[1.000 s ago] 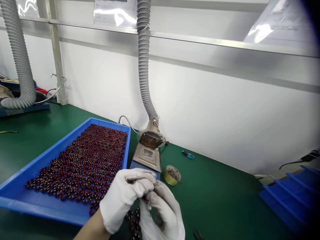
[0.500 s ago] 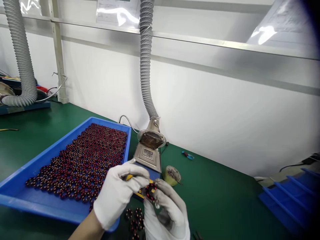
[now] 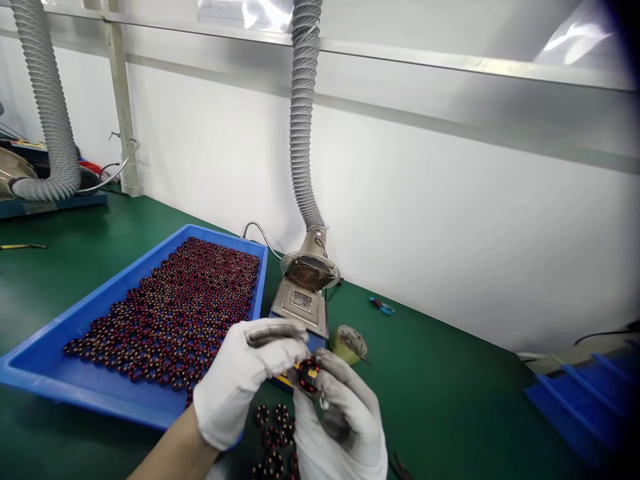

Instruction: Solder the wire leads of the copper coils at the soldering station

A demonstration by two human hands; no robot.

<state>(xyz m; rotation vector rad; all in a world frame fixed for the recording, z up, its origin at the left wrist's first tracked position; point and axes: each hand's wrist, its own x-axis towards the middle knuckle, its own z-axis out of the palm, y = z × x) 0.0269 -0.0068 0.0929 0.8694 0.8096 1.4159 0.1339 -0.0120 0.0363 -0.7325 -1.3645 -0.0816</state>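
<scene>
Both my hands wear white gloves, with grey smudges on the fingers. My right hand [image 3: 345, 413] pinches a small black wound ring [image 3: 308, 375], a coil with red and copper-coloured spots, between thumb and fingers; yellow shows through its middle. Close against the ring's upper left side, my left hand [image 3: 253, 373] has thumb and fingertips pressed together; what they grip is too small to make out. Below the hands, several loose rings like it [image 3: 273, 437] lie on the green table. To the left, a blue tray [image 3: 120, 410] is filled with rows of such rings.
Behind my hands stands a metal fume hood [image 3: 310, 267] on a grey hose [image 3: 303, 120]. A yellow-green cup [image 3: 345, 350] is beside it. Blue-handled cutters [image 3: 381, 306] lie farther back, dark tool tips [image 3: 400, 467] at the front edge, a blue rack [image 3: 575, 413] on the right.
The ring in my right hand has turned and shows more of its face. My left fingers stay by it. The view has shifted slightly, so the surroundings appear higher and farther right.
</scene>
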